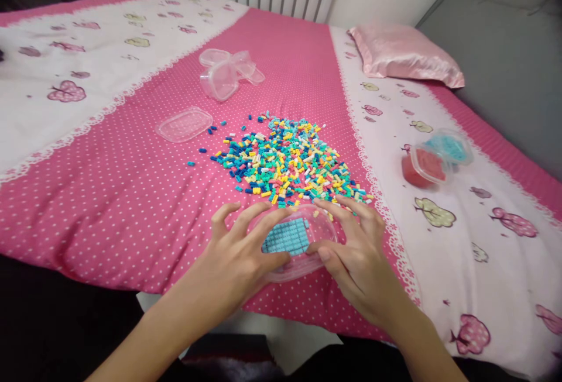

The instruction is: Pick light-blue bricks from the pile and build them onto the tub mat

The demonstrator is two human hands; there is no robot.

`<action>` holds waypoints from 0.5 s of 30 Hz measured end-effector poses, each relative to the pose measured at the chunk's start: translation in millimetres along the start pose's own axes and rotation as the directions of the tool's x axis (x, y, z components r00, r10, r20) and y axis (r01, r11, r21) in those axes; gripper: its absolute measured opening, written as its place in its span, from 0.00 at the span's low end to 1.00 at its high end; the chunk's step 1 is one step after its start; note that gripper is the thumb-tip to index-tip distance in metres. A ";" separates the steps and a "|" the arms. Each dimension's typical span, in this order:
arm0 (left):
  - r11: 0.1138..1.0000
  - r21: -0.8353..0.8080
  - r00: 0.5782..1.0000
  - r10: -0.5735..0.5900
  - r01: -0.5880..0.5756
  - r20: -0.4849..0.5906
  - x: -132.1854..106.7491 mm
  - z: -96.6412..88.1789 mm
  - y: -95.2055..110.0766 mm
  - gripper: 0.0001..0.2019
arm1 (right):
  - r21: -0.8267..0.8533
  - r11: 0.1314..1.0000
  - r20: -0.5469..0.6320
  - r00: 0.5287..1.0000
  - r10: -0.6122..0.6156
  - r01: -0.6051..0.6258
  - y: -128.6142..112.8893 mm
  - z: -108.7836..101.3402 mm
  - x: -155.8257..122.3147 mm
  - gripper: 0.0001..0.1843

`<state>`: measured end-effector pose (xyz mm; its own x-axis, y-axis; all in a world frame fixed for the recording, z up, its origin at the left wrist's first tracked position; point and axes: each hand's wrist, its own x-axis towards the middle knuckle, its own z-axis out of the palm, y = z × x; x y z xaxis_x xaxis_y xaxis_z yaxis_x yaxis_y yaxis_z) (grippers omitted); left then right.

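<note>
The clear tub (318, 225) lies between your hands
Your left hand (237, 259) and right hand (357, 253) flank it evenly, fingers splayed on its top

The lidded tub (318, 227) nearest you is clear, glossy plastic, smooth enough to catch the light. The bricks (286, 237) inside it are hard moulded plastic with studded tops. The heap of loose bricks (285, 159) just beyond is the same plastic, with a faint sheen. The loose lid (184, 123) and the empty tubs (228, 72) are thin see-through plastic, as are the two filled tubs (434, 159) to your right. All of it lies on a bedspread (109, 195) of soft matt cloth with a lace-like trim. The pillow (404, 54) looks like shiny, slippery satin.
</note>
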<state>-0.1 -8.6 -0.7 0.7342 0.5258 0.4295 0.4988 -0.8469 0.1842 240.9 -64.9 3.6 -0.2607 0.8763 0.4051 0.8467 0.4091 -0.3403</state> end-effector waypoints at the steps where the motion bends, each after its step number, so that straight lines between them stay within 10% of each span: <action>1: 1.000 0.002 1.000 0.000 0.000 -0.001 0.3 -0.1 -0.1 0.11 | -0.005 1.000 -0.001 1.000 0.005 -0.005 0.0 0.1 -0.1 0.20; 15: 0.999 0.032 1.000 0.005 -0.005 -0.001 -1.7 1.5 0.0 0.11 | -0.051 0.999 0.003 1.000 -0.012 0.012 -0.6 1.1 0.6 0.19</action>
<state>-0.7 -9.3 -2.7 0.7361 0.5218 0.4312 0.5098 -0.8464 0.1539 239.7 -64.3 3.1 -0.2722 0.8719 0.4070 0.8658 0.4065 -0.2918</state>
